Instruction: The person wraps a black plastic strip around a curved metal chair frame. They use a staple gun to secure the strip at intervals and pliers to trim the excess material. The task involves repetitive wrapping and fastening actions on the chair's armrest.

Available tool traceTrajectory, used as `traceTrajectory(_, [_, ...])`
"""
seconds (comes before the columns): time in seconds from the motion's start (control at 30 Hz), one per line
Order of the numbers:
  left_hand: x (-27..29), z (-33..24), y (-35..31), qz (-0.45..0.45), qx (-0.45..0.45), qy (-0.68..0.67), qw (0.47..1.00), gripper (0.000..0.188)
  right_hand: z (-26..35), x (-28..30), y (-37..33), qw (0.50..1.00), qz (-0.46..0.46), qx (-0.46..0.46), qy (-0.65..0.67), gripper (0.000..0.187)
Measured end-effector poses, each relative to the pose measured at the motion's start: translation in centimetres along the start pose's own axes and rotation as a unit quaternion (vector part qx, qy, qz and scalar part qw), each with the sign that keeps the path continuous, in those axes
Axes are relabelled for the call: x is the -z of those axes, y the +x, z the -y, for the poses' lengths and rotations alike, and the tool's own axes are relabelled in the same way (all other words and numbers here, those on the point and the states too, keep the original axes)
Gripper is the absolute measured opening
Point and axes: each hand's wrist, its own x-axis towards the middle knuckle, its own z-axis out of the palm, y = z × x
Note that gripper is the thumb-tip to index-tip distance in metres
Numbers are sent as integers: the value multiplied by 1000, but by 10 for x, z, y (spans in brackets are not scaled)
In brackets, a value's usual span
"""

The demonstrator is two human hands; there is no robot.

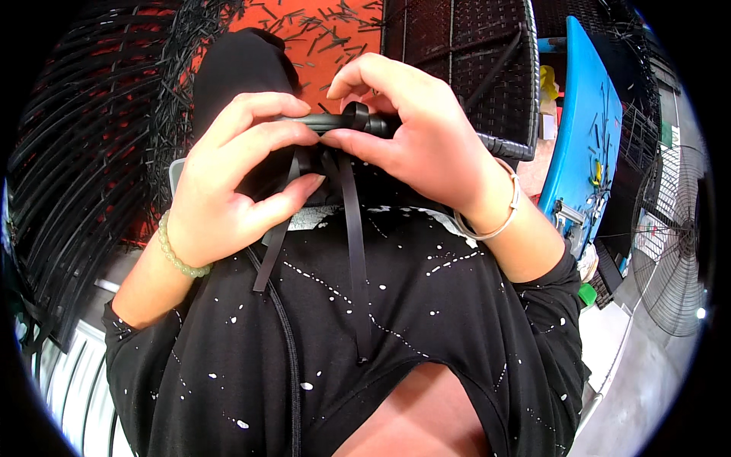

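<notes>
A black bar [330,121], partly wrapped in flat black plastic strip, lies crosswise between my hands above my lap. My left hand [217,179] is closed at its left part, with fingertips on the bar and the thumb below near the strips. From the right, my right hand [434,126] closes round the wrapped end, its thumb against the lower side and its index finger raised and curled above. A small strip loop [355,114] stands up on the bar. Two loose flat strips hang toward me: a long strip [354,228] and a shorter, slanted strip [272,255].
A dark woven panel [487,72] stands beyond my right hand. Cut strip pieces [327,30] litter an orange-red surface. Thick bundles of black strip [80,145] fill the left. A blue table [571,126] with scraps and a caged fan [674,236] are at right.
</notes>
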Motion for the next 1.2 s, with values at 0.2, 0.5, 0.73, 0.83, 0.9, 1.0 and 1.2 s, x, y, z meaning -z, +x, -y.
traceTrajectory(0.2, [8, 20, 11, -5, 200, -249, 948, 23, -10, 2, -9, 997, -33, 50, -54, 29])
traceTrajectory(0.5, [19, 94, 80, 411, 182, -277, 849, 25, -15, -5, -15, 994, -61, 49, -82, 25])
traceTrajectory(0.73, [4, 101, 98, 480, 216, -324, 786, 22, -18, -8, -15, 992, -75, 63, -80, 25])
traceTrajectory(0.83, [-5, 108, 94, 477, 225, -377, 762, 21, -17, -9, -16, 991, -77, 72, -82, 23])
traceTrajectory(0.9, [-4, 109, 95, 491, 231, -370, 754, 21, -18, -9, -16, 991, -75, 78, -85, 23])
traceTrajectory(1.0, [-8, 110, 93, 492, 240, -397, 737, 19, -19, -9, -17, 990, -70, 86, -83, 25])
traceTrajectory(1.2, [-25, 105, 89, 432, 244, -446, 745, 11, -22, -7, -22, 989, -66, 104, -82, 26])
